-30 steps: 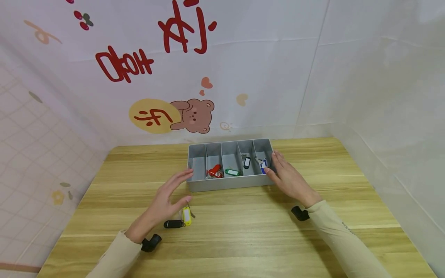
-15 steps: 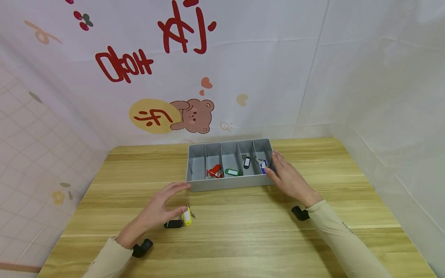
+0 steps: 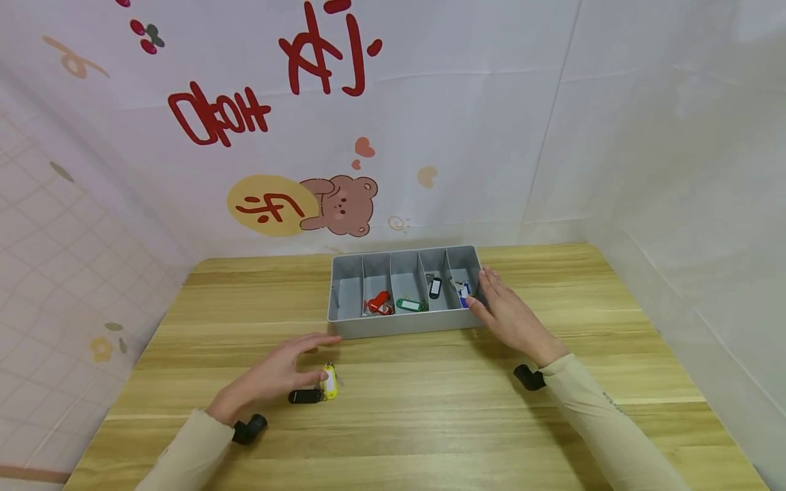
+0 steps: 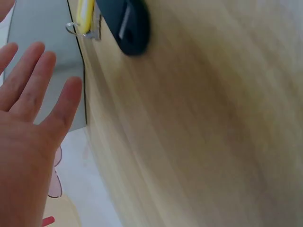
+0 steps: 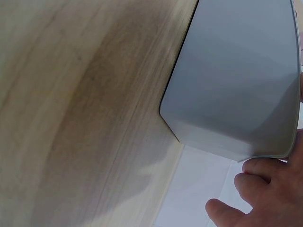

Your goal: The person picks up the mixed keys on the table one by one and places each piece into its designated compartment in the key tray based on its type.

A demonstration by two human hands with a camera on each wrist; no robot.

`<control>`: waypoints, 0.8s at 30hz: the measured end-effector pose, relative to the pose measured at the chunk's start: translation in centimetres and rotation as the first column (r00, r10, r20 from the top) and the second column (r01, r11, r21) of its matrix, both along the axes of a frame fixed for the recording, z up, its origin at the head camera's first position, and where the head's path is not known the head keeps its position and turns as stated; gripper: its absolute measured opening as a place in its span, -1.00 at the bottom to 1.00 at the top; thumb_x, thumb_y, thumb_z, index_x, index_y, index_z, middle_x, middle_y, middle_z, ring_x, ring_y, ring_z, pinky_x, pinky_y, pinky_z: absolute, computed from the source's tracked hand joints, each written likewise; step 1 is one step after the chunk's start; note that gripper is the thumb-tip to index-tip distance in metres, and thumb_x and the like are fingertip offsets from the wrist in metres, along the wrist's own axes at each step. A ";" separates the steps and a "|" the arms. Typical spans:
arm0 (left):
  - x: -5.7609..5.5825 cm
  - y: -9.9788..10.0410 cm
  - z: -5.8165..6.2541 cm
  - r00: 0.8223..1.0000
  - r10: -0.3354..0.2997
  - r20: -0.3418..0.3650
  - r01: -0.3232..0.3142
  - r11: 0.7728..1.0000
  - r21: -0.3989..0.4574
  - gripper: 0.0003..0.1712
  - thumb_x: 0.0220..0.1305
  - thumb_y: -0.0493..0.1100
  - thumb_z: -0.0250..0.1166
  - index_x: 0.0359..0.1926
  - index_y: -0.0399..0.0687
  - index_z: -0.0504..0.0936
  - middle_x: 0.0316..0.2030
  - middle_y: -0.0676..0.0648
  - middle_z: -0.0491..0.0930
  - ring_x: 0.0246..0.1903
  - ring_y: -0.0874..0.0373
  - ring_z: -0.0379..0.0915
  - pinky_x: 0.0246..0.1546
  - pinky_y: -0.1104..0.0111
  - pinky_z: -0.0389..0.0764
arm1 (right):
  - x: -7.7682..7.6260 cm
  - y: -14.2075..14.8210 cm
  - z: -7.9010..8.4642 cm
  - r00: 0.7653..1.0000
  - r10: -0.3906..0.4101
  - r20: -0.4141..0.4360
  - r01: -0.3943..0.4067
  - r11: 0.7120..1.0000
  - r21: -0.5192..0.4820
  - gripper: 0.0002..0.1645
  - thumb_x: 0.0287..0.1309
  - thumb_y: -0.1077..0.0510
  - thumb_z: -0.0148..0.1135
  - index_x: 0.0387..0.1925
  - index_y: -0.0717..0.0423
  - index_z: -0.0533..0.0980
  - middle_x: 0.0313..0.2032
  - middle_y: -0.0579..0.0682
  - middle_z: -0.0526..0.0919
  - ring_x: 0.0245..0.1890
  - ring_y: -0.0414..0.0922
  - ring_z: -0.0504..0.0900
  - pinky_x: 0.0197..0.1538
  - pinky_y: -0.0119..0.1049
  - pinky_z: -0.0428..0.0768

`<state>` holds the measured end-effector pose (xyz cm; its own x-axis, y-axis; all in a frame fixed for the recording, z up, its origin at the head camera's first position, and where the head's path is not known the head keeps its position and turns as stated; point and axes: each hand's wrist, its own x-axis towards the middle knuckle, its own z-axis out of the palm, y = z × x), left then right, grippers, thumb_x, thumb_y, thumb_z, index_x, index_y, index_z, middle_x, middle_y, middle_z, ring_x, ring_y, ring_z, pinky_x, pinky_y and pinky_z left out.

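Observation:
On the table, in the head view, a black key tag (image 3: 305, 396) and a yellow key tag (image 3: 331, 390) with keys lie side by side. My left hand (image 3: 273, 374) is over them, fingers spread and thumb tip overlapping the yellow tag; nothing is in its grasp. In the left wrist view those fingers (image 4: 64, 106) are extended. At the back stands a grey divided box (image 3: 405, 325). My right hand (image 3: 512, 315) holds its right front corner, thumb over the front rim and fingers along the end wall.
Inside the box, separate compartments hold red key tags (image 3: 377, 301), a green key tag (image 3: 409, 305), a black-rimmed key tag (image 3: 435, 288) and blue key tags (image 3: 464, 292). The leftmost compartment (image 3: 350, 296) shows bare. A printed white backdrop (image 3: 479, 136) rises behind the wooden table (image 3: 442, 409).
My left hand has moved away from the box's left front corner, back and down toward the two tags on the table. The right hand has stayed on the box.

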<state>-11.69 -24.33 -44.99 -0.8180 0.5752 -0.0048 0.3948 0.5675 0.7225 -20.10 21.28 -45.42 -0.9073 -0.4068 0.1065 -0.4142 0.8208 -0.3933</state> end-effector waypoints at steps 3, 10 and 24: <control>-0.5 -0.2 -0.3 0.998 -0.034 0.043 0.034 0.999 0.013 -0.34 0.35 -0.19 0.43 0.42 -0.14 0.48 0.33 -0.11 0.53 0.30 -0.12 0.44 0.27 -0.05 0.48 | 0.0 0.0 -0.1 1.000 0.000 0.000 0.000 1.000 0.001 -0.03 0.61 -0.26 -0.15 0.56 0.47 -0.05 0.59 0.36 -0.06 0.59 0.29 -0.07 0.51 0.24 0.06; -1.3 -0.5 -0.7 0.994 -0.076 0.081 0.077 0.997 -0.007 -0.45 0.37 -0.23 0.40 0.34 -0.20 0.55 0.28 -0.11 0.57 0.27 -0.08 0.48 0.30 0.07 0.48 | 0.0 -0.2 -0.1 1.000 -0.001 0.002 0.001 1.000 0.000 -0.03 0.61 -0.26 -0.16 0.56 0.48 -0.05 0.59 0.36 -0.05 0.59 0.29 -0.07 0.51 0.24 0.07; -2.3 -0.9 -1.8 0.984 -0.140 0.111 0.145 0.989 -0.033 -0.56 0.39 -0.28 0.36 0.27 -0.05 0.63 0.25 -0.04 0.58 0.27 -0.05 0.46 0.27 0.20 0.49 | 0.1 -0.2 0.0 1.000 -0.009 0.007 0.009 1.000 -0.010 -0.06 0.61 -0.20 -0.09 0.56 0.47 -0.05 0.59 0.35 -0.06 0.59 0.28 -0.07 0.50 0.26 0.08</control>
